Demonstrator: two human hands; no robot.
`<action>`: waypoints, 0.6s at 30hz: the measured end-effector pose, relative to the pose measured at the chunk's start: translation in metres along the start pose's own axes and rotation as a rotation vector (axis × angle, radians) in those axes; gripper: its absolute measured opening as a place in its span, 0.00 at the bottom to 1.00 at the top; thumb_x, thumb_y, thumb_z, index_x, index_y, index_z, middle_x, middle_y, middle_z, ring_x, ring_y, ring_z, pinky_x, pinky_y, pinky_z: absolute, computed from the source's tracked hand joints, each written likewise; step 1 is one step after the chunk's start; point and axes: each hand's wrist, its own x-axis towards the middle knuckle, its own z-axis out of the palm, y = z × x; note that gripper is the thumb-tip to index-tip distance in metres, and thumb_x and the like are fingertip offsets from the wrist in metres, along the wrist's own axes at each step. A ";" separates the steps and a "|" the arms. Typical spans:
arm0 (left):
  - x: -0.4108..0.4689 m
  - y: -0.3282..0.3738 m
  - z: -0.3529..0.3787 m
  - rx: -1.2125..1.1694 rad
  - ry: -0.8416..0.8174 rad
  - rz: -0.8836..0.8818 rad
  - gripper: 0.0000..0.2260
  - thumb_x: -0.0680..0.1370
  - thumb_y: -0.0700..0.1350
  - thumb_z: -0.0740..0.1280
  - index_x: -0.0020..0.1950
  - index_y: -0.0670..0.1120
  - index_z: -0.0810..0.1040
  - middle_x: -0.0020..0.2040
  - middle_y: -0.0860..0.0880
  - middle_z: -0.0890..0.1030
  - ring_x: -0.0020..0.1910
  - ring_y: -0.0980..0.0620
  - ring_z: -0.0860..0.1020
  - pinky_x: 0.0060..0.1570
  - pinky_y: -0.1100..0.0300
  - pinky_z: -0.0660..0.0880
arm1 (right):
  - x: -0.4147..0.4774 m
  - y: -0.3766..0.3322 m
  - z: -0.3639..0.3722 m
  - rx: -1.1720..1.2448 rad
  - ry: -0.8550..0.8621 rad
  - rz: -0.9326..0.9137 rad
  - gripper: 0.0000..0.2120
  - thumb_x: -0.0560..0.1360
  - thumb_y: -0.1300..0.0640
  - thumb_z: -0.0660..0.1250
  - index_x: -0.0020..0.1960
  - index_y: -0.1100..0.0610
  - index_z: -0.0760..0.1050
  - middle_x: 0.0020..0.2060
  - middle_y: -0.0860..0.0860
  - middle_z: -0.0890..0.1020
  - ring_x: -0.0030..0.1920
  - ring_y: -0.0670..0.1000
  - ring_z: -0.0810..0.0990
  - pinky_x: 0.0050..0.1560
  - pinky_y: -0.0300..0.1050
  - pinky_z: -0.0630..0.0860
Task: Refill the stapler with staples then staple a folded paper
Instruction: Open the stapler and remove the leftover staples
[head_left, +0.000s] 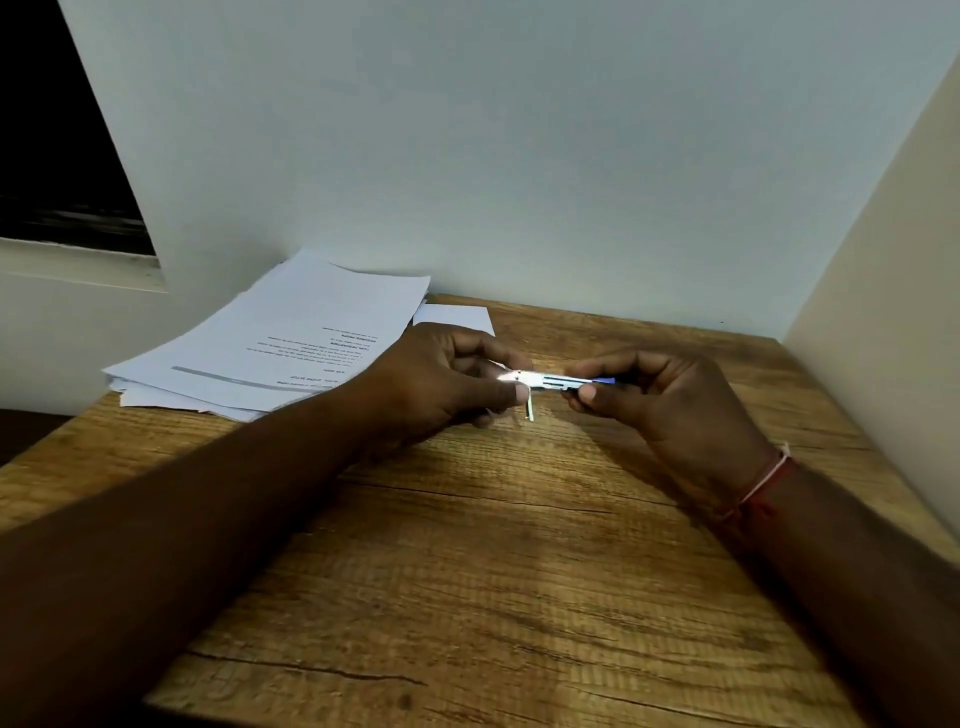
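Observation:
A small stapler, shiny metal with a blue end, is held level just above the wooden table. My right hand grips its blue right end with thumb below and fingers on top. My left hand pinches the bright metal left end, where a thin silvery strip hangs down. Glare hides the detail there, so I cannot tell whether staples are inside. A stack of printed paper sheets lies at the table's back left. A small white paper lies behind my left hand, partly hidden.
A pale wall stands close behind the table, and a cream side panel rises along the right edge. A dark window opening is at the far left. Bare wood stretches between my forearms toward the front edge.

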 end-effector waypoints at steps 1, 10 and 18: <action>-0.001 0.001 0.001 0.068 -0.006 0.017 0.13 0.76 0.38 0.83 0.60 0.45 0.90 0.45 0.43 0.89 0.42 0.48 0.84 0.48 0.55 0.84 | 0.000 -0.001 -0.001 -0.083 -0.002 -0.028 0.11 0.74 0.67 0.80 0.55 0.58 0.89 0.51 0.53 0.91 0.55 0.58 0.90 0.63 0.56 0.86; -0.006 0.003 -0.003 0.657 -0.013 0.182 0.17 0.75 0.52 0.84 0.62 0.62 0.89 0.54 0.66 0.89 0.57 0.66 0.85 0.61 0.66 0.81 | -0.009 -0.001 0.008 -0.417 0.011 -0.047 0.09 0.73 0.59 0.84 0.46 0.46 0.89 0.45 0.44 0.89 0.45 0.47 0.88 0.48 0.50 0.87; -0.005 0.000 -0.005 0.721 0.002 0.198 0.20 0.75 0.55 0.84 0.66 0.67 0.87 0.56 0.64 0.89 0.57 0.62 0.86 0.64 0.51 0.84 | -0.004 -0.001 0.006 -0.584 0.037 -0.095 0.08 0.73 0.56 0.84 0.45 0.45 0.88 0.44 0.41 0.88 0.49 0.41 0.85 0.56 0.50 0.85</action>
